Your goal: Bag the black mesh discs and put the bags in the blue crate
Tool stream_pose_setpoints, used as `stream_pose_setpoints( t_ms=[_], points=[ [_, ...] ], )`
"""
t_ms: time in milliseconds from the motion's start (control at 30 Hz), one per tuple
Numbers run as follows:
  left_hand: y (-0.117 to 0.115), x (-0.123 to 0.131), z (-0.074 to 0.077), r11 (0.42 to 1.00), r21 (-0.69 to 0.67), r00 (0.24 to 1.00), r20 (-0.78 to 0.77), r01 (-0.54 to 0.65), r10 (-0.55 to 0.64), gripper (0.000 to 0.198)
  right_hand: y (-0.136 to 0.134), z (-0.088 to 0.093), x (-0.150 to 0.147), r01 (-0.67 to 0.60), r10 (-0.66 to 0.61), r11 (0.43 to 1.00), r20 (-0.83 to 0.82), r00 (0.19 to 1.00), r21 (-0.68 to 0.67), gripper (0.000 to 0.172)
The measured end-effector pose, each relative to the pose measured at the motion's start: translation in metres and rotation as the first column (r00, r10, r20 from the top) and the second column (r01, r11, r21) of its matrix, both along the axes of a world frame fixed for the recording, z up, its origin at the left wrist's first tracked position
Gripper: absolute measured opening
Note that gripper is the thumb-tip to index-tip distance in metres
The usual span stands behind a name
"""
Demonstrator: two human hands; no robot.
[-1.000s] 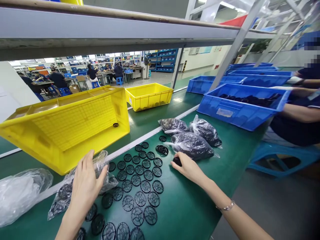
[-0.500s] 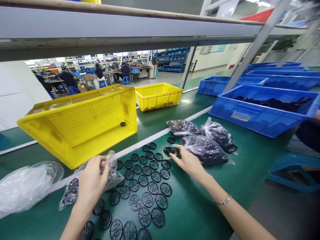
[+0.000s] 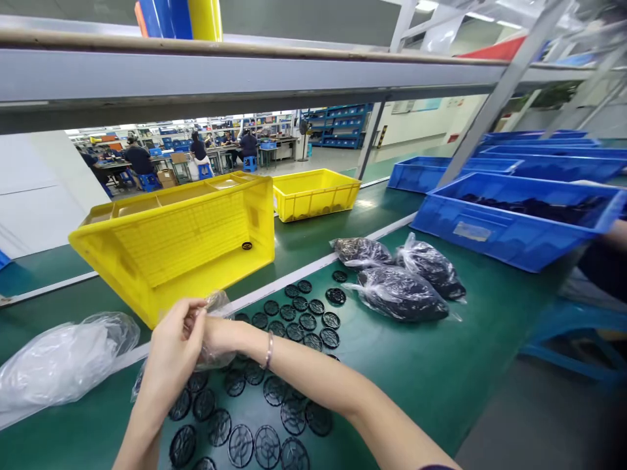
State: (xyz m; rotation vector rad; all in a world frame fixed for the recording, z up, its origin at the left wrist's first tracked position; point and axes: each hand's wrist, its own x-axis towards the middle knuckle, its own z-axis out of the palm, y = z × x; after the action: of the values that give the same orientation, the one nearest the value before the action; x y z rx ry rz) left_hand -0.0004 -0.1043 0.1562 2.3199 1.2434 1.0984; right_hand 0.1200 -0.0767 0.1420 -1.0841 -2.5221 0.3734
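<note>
Two bare hands meet over a clear bag [image 3: 218, 360] at the near left of a green surface [image 3: 392, 378]. The left hand [image 3: 172, 346] bends its thumb and fingers together on the bag's upper edge, pinching the film. The right hand [image 3: 219, 334], a bracelet [image 3: 269, 350] at its wrist, reaches across to the same bag; its fingers are hidden behind the left hand, and whether they are spread or pressed together cannot be told.

Black discs [image 3: 267, 446], spoked like small wheels, lie in loose rows beneath the right forearm and beyond it, many of them just beside one another. Three filled bags [image 3: 402, 294] sit close together to the right of the far rows, dark contents showing through the plastic. A heap of clear plastic [image 3: 68, 360] rests at far left.

Behind the hands, a yellow bin [image 3: 191, 241] lies tilted with its open side facing the camera, a single disc inside. A second yellow bin [image 3: 316, 196] stands upright beside it. At right, a blue bin [image 3: 470, 230] holds dark parts, near a blurred co-worker's arm [image 3: 618, 235] and a blue stool [image 3: 573, 356].
</note>
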Motion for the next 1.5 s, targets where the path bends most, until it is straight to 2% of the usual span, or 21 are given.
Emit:
stream_pose_setpoints(
  t_ms=[67,100,133,167,200,267,300,333,433,533,600,733,833,967,1100,1133,1200,1300,1333,1400,1500],
  points=[
    [0.004,-0.006,0.003,0.999,-0.040,0.999,0.020,-0.034,0.035,0.031,-0.018,-0.002,0.027,0.063,-0.062,0.998,-0.054,0.997,0.022,0.047],
    [0.005,-0.008,0.004,0.996,-0.068,0.998,0.030,-0.051,0.053,0.032,-0.031,-0.005,0.052,0.182,-0.179,0.983,-0.089,0.980,0.030,0.047],
    [0.006,-0.010,0.005,0.993,-0.094,0.997,0.041,-0.065,0.069,0.034,-0.044,-0.009,0.082,0.386,-0.381,0.922,-0.131,0.915,0.014,0.048],
    [0.007,-0.011,0.005,0.990,-0.115,0.995,0.048,-0.076,0.082,0.036,-0.058,-0.016,0.116,0.590,-0.584,0.808,-0.154,0.797,-0.015,0.052],
    [0.008,-0.012,0.006,0.987,-0.134,0.994,0.049,-0.088,0.095,0.037,-0.071,-0.026,0.153,0.754,-0.747,0.657,-0.155,0.646,-0.024,0.056],
    [0.010,-0.012,0.006,0.982,-0.154,0.992,0.041,-0.112,0.119,0.040,-0.092,-0.052,0.221,0.917,-0.915,0.398,-0.070,0.398,0.016,0.063],
    [0.011,-0.011,0.006,0.979,-0.158,0.991,0.033,-0.126,0.133,0.041,-0.101,-0.068,0.250,0.949,-0.950,0.310,-0.010,0.311,0.058,0.069],
    [0.012,-0.011,0.005,0.977,-0.159,0.989,0.022,-0.140,0.146,0.042,-0.109,-0.083,0.272,0.958,-0.962,0.271,0.052,0.267,0.094,0.073],
    [0.016,-0.011,0.003,0.972,-0.155,0.985,-0.010,-0.174,0.175,0.043,-0.126,-0.118,0.307,0.931,-0.933,0.339,0.175,0.315,0.131,0.072],
    [0.019,-0.014,0.001,0.968,-0.148,0.979,-0.042,-0.203,0.199,0.044,-0.131,-0.128,0.311,0.926,-0.930,0.355,0.152,0.336,0.127,0.067],
    [0.021,-0.016,0.000,0.965,-0.146,0.976,-0.050,-0.217,0.212,0.044,-0.130,-0.122,0.309,0.931,-0.935,0.346,0.120,0.333,0.117,0.066],
    [0.019,-0.019,0.002,0.960,-0.171,0.975,-0.036,-0.222,0.219,0.045,-0.124,-0.106,0.308,0.909,-0.905,0.409,0.166,0.392,0.080,0.061],
    [0.017,-0.019,0.002,0.966,-0.167,0.980,0.003,-0.197,0.200,0.044,-0.124,-0.103,0.313,0.920,-0.903,0.389,0.214,0.372,0.046,0.060],
    [0.016,-0.017,0.003,0.976,-0.147,0.986,0.028,-0.160,0.166,0.040,-0.127,-0.101,0.315,0.912,-0.862,0.408,0.316,0.396,-0.030,0.052],
    [0.012,-0.013,0.005,0.989,-0.112,0.993,0.050,-0.098,0.104,0.032,-0.118,-0.071,0.280,0.930,-0.888,0.355,0.279,0.367,-0.092,0.048],
    [0.010,-0.012,0.006,0.991,-0.106,0.995,0.050,-0.076,0.082,0.030,-0.113,-0.058,0.261,0.912,-0.890,0.387,0.204,0.408,-0.133,0.049],
    [0.005,-0.010,0.008,0.993,-0.105,0.998,0.042,-0.048,0.053,0.027,-0.099,-0.031,0.212,0.791,-0.814,0.561,0.012,0.581,-0.245,0.053],
    [-0.001,-0.011,0.010,0.991,-0.125,0.999,0.020,-0.041,0.044,0.025,-0.072,0.000,0.117,0.379,-0.432,0.874,-0.127,0.893,-0.303,0.054],
    [-0.003,-0.012,0.010,0.992,-0.121,0.999,0.014,-0.038,0.040,0.025,-0.062,0.005,0.085,0.274,-0.320,0.922,-0.143,0.936,-0.273,0.052],
    [-0.004,-0.016,0.010,0.995,-0.094,0.999,0.006,-0.038,0.038,0.024,-0.041,0.008,0.032,0.187,-0.221,0.964,-0.176,0.959,-0.189,0.050],
    [0.000,-0.025,0.009,0.996,-0.064,0.998,0.013,-0.062,0.063,0.025,-0.021,0.002,0.002,0.055,-0.065,0.995,-0.126,0.990,-0.081,0.057]
  ],
)
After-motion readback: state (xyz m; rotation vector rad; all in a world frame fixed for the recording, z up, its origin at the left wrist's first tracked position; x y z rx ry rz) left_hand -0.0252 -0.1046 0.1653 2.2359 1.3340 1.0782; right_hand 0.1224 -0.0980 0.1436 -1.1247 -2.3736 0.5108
